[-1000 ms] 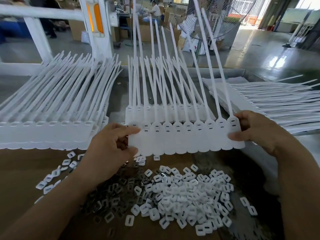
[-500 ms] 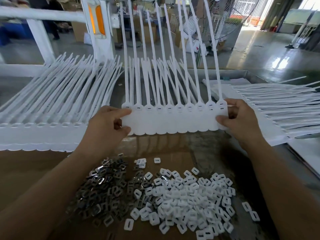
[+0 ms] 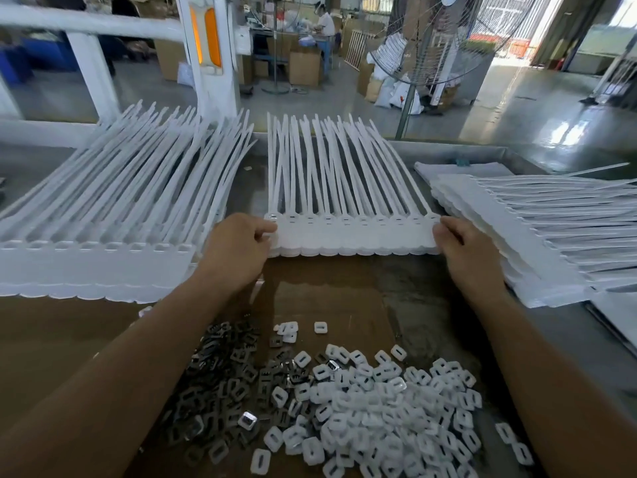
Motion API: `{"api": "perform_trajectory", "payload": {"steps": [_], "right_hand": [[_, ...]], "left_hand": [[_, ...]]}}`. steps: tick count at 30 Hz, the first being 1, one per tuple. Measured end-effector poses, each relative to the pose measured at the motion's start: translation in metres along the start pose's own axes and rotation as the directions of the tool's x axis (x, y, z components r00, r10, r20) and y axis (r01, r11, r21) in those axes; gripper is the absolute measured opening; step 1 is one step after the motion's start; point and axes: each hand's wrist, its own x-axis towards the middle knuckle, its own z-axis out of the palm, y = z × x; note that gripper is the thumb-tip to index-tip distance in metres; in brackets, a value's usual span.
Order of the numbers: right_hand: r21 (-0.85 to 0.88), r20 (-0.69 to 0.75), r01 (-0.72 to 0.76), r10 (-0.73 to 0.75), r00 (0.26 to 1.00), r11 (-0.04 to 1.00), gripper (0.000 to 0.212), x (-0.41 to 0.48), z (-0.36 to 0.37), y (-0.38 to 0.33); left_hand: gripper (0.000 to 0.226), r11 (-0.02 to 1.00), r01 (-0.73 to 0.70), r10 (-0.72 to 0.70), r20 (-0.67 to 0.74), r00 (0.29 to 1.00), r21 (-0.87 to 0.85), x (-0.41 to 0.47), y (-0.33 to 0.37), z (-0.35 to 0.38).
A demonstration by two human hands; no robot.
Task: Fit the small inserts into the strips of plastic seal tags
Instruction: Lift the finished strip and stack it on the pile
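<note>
White plastic strip of seal tags (image 3: 351, 232) at 12 o'clock, its ends pinched by the left hand (image 3: 238, 251) and right hand (image 3: 465, 253), should settle level and square on its stack (image 3: 344, 251).

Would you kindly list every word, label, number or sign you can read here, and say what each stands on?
None can be read anywhere in this view.
The strip of seal tags in the left hand and right hand: plain white, no print.
The white inserts and dark metal inserts: no markings visible.
The white sack beside the fan: a red mark, too blurred to read.
The cardboard boxes behind: no legible print.
</note>
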Motion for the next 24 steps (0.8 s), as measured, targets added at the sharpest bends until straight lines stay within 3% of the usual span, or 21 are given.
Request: {"api": "perform_trajectory", "payload": {"steps": [5,9,13,19,24], "right_hand": [[-0.089,0.273,0.03,-0.005,0.962,0.996,0.068,-0.006,-0.006,0.005],[-0.113,0.184,0.053,-0.031,0.982,0.992,0.063,-0.007,0.002,0.0],[-0.122,0.334,0.071,-0.026,0.942,0.99,0.077,-0.009,0.0,0.0],[-0.048,0.187,0.045,-0.036,0.982,0.998,0.062,-0.005,0.006,-0.001],[-0.068,0.17,0.041,-0.029,0.985,0.997,0.063,-0.007,0.005,0.001]], "left_hand": [[0.031,1.0,-0.006,0.006,0.052,0.999,-0.004,-0.006,0.005,-0.006],[0.033,1.0,-0.011,0.012,0.06,0.998,-0.016,-0.014,0.006,-0.016],[0.03,1.0,-0.027,0.027,0.066,0.997,0.006,-0.022,0.001,-0.026],[0.027,0.998,-0.039,0.044,0.096,0.994,-0.055,-0.037,0.0,-0.029],[0.023,0.992,0.002,0.003,0.041,0.999,-0.124,-0.047,-0.008,-0.018]]}}
